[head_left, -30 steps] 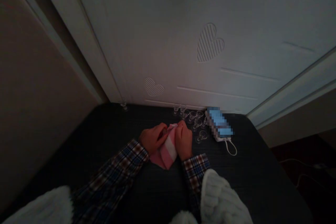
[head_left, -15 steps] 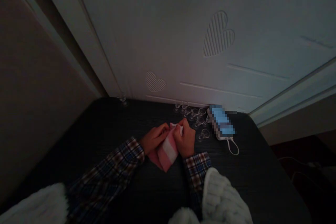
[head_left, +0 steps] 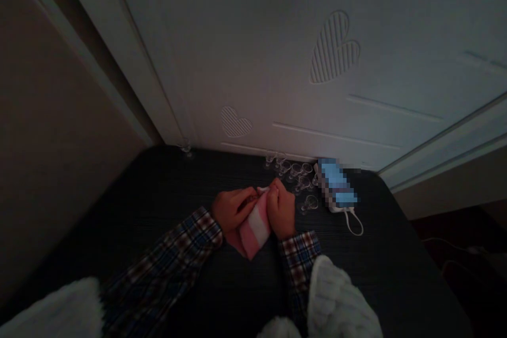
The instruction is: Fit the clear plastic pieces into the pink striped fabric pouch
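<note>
A pink and white striped cloth [head_left: 256,226] is bunched between my two hands, low over the dark tabletop. My left hand [head_left: 234,209] grips its left side with bent fingers. My right hand [head_left: 282,210] is closed in a fist round its upper right edge. Whether anything is wrapped inside the cloth is hidden. Just beyond my right hand stand several small clear stemmed cups [head_left: 295,170], close together. One more clear cup [head_left: 310,204] is nearest to that hand, on its right.
A lit phone-like device [head_left: 337,184], its screen blurred, lies right of the cups with a white cord loop [head_left: 355,223]. One clear cup [head_left: 187,148] stands alone at the far left. A white panel with heart shapes [head_left: 236,122] rises behind the dark table [head_left: 166,179].
My left fingers have shifted slightly on the cloth and my right fist has turned a little, its thumb now less visible. The view has moved slightly. The cups stay put.
</note>
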{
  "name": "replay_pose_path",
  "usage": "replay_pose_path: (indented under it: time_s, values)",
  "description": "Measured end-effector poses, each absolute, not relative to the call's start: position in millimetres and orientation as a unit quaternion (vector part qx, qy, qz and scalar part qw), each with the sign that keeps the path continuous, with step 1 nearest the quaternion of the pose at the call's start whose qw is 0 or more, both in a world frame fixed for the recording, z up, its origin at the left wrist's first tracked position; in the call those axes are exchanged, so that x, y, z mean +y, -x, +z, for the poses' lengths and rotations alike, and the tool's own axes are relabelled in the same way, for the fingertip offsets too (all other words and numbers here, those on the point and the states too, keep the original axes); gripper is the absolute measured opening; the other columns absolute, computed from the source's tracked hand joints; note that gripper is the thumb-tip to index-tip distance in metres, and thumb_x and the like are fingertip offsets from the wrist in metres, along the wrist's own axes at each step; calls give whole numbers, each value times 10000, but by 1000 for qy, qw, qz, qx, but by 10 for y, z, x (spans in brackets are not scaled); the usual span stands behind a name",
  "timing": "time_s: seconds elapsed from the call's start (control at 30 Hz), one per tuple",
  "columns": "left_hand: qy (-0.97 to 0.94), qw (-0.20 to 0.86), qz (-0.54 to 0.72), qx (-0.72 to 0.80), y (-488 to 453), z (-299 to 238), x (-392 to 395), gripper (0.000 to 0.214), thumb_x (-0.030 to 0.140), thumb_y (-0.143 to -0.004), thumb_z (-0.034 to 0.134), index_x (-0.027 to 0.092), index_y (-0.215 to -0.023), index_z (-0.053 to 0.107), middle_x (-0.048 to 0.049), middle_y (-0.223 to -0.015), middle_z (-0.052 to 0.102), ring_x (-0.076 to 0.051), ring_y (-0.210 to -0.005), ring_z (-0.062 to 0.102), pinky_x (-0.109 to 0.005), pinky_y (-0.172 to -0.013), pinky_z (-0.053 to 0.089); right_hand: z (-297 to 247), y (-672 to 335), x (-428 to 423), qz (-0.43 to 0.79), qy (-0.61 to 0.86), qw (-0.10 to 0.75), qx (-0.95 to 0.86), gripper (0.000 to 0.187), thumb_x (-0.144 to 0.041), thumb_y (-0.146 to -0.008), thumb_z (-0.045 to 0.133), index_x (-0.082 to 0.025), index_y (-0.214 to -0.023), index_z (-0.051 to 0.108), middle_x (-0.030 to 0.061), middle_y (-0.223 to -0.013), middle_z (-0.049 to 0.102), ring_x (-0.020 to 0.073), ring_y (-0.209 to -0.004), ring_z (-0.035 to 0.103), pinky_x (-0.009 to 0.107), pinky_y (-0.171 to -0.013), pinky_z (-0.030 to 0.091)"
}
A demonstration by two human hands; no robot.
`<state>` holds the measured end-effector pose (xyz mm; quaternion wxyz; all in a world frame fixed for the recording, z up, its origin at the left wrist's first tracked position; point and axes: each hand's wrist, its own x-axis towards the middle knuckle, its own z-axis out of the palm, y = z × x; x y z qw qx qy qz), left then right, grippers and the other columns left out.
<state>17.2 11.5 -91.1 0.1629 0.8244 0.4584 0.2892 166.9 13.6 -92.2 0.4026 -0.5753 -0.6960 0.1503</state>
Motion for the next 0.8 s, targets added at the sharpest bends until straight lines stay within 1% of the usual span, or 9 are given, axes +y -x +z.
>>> replay_pose_path:
  time_s: [0.1, 0.2, 0.3, 0.47, 0.53, 0.57, 0.63, 0.7, 0.8]
  values:
    - [-822, 156, 299, 459, -173, -916, 118, 183, 280, -841, 390, 192, -885, 544, -15, -814, 640, -134, -726, 592, -232, -674, 432, -923, -1667, 136, 148, 577, 409, -691, 220, -220, -844, 283, -198, -720, 463, -28, -556, 475, 118, -516, 475, 228, -534, 296]
    - [-810, 169, 290, 482, -172, -928, 121, 186, 285, -827, 423, 199, -956, 525, 2, -806, 629, -128, -684, 590, -231, -649, 436, -918, -1671, 134, 146, 582, 421, -681, 207, -232, -842, 295, -197, -726, 463, -30, -555, 471, 117, -512, 463, 230, -527, 283]
    - [-804, 186, 281, 490, -173, -942, 128, 268, 273, -809, 464, 196, -1063, 501, 7, -792, 615, -131, -670, 582, -231, -626, 438, -910, -1684, 141, 152, 594, 438, -658, 213, -239, -851, 290, -198, -726, 456, -29, -563, 476, 117, -511, 459, 230, -519, 277]
    - [-801, 203, 330, 456, -176, -940, 140, 310, 252, -844, 418, 208, -1136, 510, -33, -1020, 598, -145, -883, 565, -256, -807, 432, -883, -1698, 140, 159, 596, 468, -633, 202, -240, -848, 299, -200, -711, 442, -29, -574, 479, 117, -525, 466, 226, -526, 299]
    - [-787, 223, 348, 459, -169, -938, 150, 309, 270, -841, 425, 199, -1127, 517, -39, -1016, 599, -151, -890, 563, -264, -818, 431, -868, -1693, 132, 169, 592, 474, -630, 183, -247, -840, 323, -200, -704, 436, -36, -564, 471, 112, -516, 463, 220, -521, 305]
    - [-778, 240, 352, 462, -163, -941, 158, 310, 284, -836, 436, 194, -1120, 520, -35, -958, 609, -149, -844, 569, -262, -781, 442, -863, -1688, 127, 173, 590, 477, -628, 172, -258, -834, 343, -200, -700, 434, -39, -559, 467, 110, -514, 463, 216, -516, 307]
    - [-754, 312, 351, 460, -148, -959, 180, 313, 324, -826, 452, 179, -1095, 520, 2, -732, 591, -127, -646, 554, -235, -610, 446, -859, -1678, 121, 182, 586, 483, -624, 151, -281, -816, 394, -200, -695, 431, -48, -550, 458, 104, -508, 460, 205, -502, 308]
    - [-715, 419, 346, 440, -133, -990, 205, 319, 370, -829, 437, 154, -1052, 510, 55, -538, 475, -89, -439, 442, -198, -428, 353, -866, -1671, 120, 188, 580, 494, -619, 134, -292, -790, 442, -199, -695, 432, -56, -542, 452, 95, -492, 450, 193, -486, 307]
    - [-658, 528, 351, 406, -120, -1032, 231, 315, 423, -821, 432, 133, -922, 507, 74, -495, 404, -55, -362, 333, -176, -353, 245, -880, -1668, 119, 192, 567, 510, -617, 111, -284, -765, 476, -196, -707, 441, -60, -545, 459, 87, -479, 444, 183, -475, 308]
